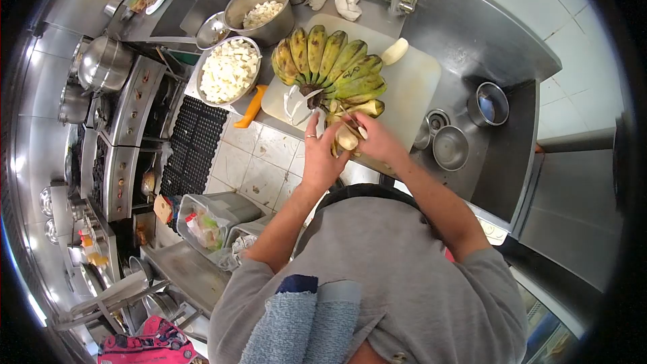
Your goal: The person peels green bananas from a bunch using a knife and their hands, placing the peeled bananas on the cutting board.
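Observation:
My left hand [325,150] is closed around a partly peeled green plantain [347,137], its pale flesh showing toward me. My right hand [379,140] is on the same plantain, its fingers curled at the loosened peel. Just beyond both hands, a large bunch of green-yellow plantains [330,61] with dark blotches lies on the white cutting board [418,87]. One peeled plantain [395,51] rests at the board's far right. Thin white strips [294,104] lie by the bunch's stem, and an orange handle [252,106] juts over the left edge.
A bowl of chopped pale pieces [229,71] stands left of the board, with a deep metal pot [259,13] behind it. To the right, metal bowls [450,147] sit in the steel sink [495,162]. A stove [128,114] and grey bin [219,216] are at left.

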